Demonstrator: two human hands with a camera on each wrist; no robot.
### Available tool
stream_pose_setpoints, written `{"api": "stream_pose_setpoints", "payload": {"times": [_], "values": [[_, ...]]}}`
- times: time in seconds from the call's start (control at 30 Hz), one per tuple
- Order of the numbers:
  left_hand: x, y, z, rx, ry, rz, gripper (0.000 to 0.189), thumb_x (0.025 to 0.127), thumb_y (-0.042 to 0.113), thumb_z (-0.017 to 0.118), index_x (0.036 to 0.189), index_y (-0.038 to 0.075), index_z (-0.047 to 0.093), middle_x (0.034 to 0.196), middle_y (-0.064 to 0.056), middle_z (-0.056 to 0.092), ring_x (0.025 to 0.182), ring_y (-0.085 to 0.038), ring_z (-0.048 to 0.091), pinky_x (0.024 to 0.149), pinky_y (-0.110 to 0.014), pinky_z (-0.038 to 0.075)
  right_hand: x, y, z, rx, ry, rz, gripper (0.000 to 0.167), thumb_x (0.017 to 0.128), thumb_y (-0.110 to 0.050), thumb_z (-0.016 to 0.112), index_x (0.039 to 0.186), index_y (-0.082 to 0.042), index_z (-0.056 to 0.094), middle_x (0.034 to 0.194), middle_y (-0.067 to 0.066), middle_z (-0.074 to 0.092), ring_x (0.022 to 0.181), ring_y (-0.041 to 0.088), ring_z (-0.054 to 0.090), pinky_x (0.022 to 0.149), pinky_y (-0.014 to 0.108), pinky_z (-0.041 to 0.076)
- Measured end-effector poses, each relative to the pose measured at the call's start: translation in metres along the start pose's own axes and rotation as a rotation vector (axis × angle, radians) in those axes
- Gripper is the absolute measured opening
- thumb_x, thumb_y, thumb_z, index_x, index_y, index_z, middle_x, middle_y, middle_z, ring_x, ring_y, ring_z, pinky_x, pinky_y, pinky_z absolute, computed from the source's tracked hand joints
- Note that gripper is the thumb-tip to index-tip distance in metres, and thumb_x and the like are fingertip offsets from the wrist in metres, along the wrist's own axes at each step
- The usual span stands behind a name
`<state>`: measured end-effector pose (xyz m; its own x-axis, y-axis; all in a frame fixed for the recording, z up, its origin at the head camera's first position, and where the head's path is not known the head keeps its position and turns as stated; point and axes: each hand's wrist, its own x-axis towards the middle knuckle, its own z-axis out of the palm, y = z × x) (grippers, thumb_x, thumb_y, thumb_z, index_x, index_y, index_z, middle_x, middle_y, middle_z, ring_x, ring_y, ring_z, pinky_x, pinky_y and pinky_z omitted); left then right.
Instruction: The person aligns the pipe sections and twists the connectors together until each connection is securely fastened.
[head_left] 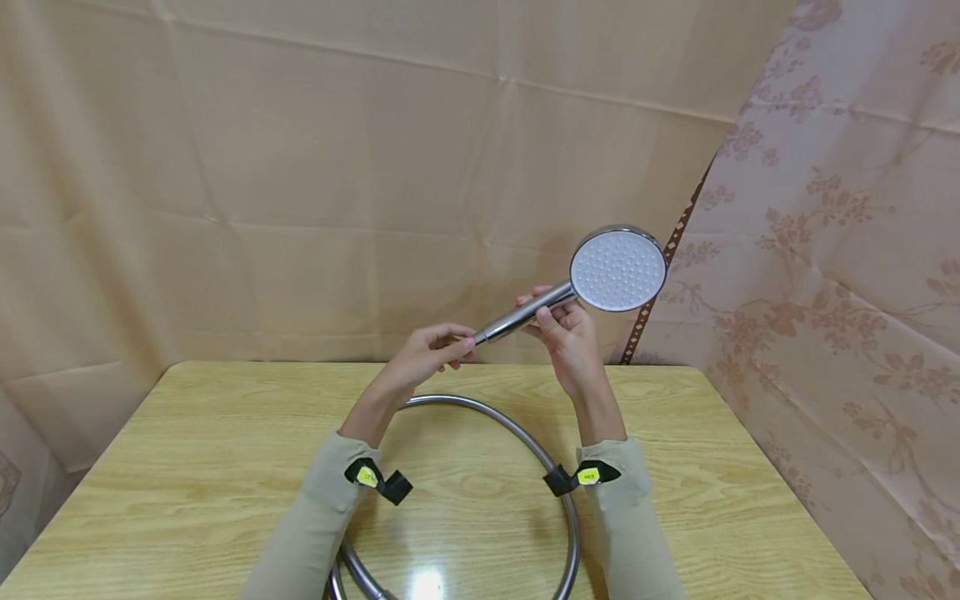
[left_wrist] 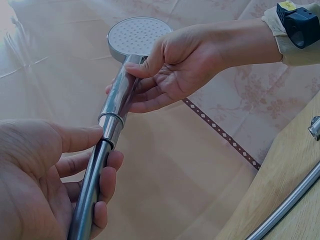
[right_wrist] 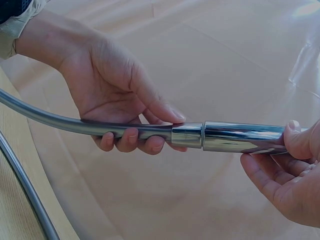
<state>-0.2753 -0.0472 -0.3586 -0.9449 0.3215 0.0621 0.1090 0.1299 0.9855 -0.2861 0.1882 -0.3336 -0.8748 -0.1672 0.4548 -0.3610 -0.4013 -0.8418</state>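
A chrome shower head (head_left: 618, 268) with a round white nozzle face is held above the far part of the table, its handle (head_left: 521, 317) slanting down to the left. My right hand (head_left: 566, 337) grips that handle, thumb on the near side. At the handle's lower end, my left hand (head_left: 429, 358) holds the grey shower hose (right_wrist: 135, 131), fingers curled under it and thumb by the chrome end fitting (right_wrist: 187, 135). In the right wrist view the fitting lines up with the handle, a thin seam between them. Whether the threads are engaged cannot be seen.
The rest of the hose (head_left: 573, 533) loops over the wooden table (head_left: 225, 467) under both forearms. Another metal end (left_wrist: 315, 127) of it lies near the table edge in the left wrist view. Beige cloth (head_left: 300, 167) hangs behind; flowered cloth (head_left: 847, 275) hangs at right.
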Motion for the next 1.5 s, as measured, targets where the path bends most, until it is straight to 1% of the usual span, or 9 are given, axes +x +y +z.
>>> {"api": "stream_pose_setpoints", "payload": {"times": [0.13,0.2,0.4,0.57,0.77,0.87,1.13,1.37,1.5], "values": [[0.0007,-0.0007,-0.0007,0.003,-0.004,0.003,0.031,0.103,0.026,0.063,0.129,0.010,0.065,0.106,-0.009,0.074,0.086,-0.016,0.058,0.078,-0.033,0.039,-0.0002,-0.0003,0.0002,0.005,0.005,0.006,0.018,0.103,-0.001,0.050,0.121,0.000,0.053,0.106,0.001,0.076,0.104,0.013,0.073,0.091,0.031,0.059],[0.0015,-0.0010,-0.0011,0.005,-0.005,0.005,0.033,0.103,0.026,0.062,0.131,0.010,0.065,0.104,-0.006,0.074,0.087,-0.017,0.059,0.078,-0.033,0.039,0.0000,-0.0004,0.0005,0.003,0.009,0.011,0.018,0.103,0.000,0.049,0.121,0.000,0.053,0.106,0.001,0.076,0.104,0.013,0.073,0.091,0.031,0.059],[0.0026,-0.0002,-0.0003,0.006,0.003,-0.021,0.036,0.104,0.026,0.060,0.133,0.006,0.066,0.114,-0.019,0.073,0.087,-0.016,0.060,0.077,-0.030,0.040,0.0001,-0.0004,0.0005,0.004,0.002,0.008,0.018,0.103,0.000,0.050,0.121,-0.001,0.053,0.106,0.001,0.076,0.104,0.013,0.073,0.091,0.031,0.059],[0.0004,0.0013,-0.0012,0.025,0.003,-0.026,0.038,0.106,0.027,0.056,0.130,0.001,0.067,0.113,-0.019,0.075,0.085,-0.011,0.059,0.079,-0.029,0.041,0.0002,-0.0002,0.0004,0.000,0.005,0.007,0.018,0.103,0.001,0.049,0.118,-0.006,0.055,0.106,0.001,0.076,0.103,0.013,0.073,0.090,0.031,0.059],[0.0003,0.0014,-0.0020,0.033,-0.009,-0.013,0.040,0.106,0.027,0.056,0.129,-0.003,0.066,0.095,0.002,0.076,0.083,-0.011,0.059,0.079,-0.028,0.041,0.0001,0.0006,-0.0004,0.003,-0.005,-0.003,0.017,0.103,0.000,0.050,0.117,-0.008,0.057,0.107,0.001,0.076,0.103,0.013,0.073,0.090,0.031,0.059],[0.0001,0.0022,-0.0016,0.031,-0.006,-0.020,0.038,0.106,0.026,0.056,0.129,-0.002,0.067,0.093,0.007,0.075,0.084,-0.011,0.059,0.078,-0.028,0.041,-0.0002,0.0007,-0.0006,0.007,-0.018,-0.012,0.017,0.103,-0.002,0.052,0.117,-0.009,0.058,0.107,0.001,0.076,0.104,0.013,0.073,0.091,0.030,0.059],[0.0010,0.0015,-0.0010,0.024,0.002,-0.040,0.035,0.105,0.028,0.058,0.127,0.002,0.068,0.094,0.007,0.075,0.086,-0.013,0.060,0.079,-0.029,0.042,0.0000,0.0002,-0.0004,0.002,-0.025,-0.015,0.018,0.103,-0.002,0.052,0.117,-0.010,0.059,0.107,0.001,0.075,0.104,0.013,0.072,0.091,0.030,0.059],[0.0017,0.0009,-0.0006,0.022,0.014,-0.044,0.035,0.104,0.029,0.061,0.126,0.003,0.069,0.109,-0.014,0.075,0.085,-0.013,0.060,0.079,-0.029,0.041,0.0001,-0.0005,0.0005,-0.006,-0.005,0.001,0.019,0.104,0.002,0.047,0.117,-0.008,0.056,0.106,0.001,0.075,0.104,0.013,0.073,0.090,0.031,0.059],[0.0025,0.0009,-0.0004,0.020,0.021,-0.047,0.034,0.103,0.029,0.062,0.125,0.004,0.069,0.101,-0.006,0.076,0.085,-0.013,0.060,0.078,-0.030,0.041,0.0003,-0.0008,0.0011,-0.011,0.001,0.007,0.019,0.104,0.003,0.047,0.118,-0.006,0.055,0.106,0.001,0.075,0.104,0.013,0.073,0.091,0.031,0.059]]}}
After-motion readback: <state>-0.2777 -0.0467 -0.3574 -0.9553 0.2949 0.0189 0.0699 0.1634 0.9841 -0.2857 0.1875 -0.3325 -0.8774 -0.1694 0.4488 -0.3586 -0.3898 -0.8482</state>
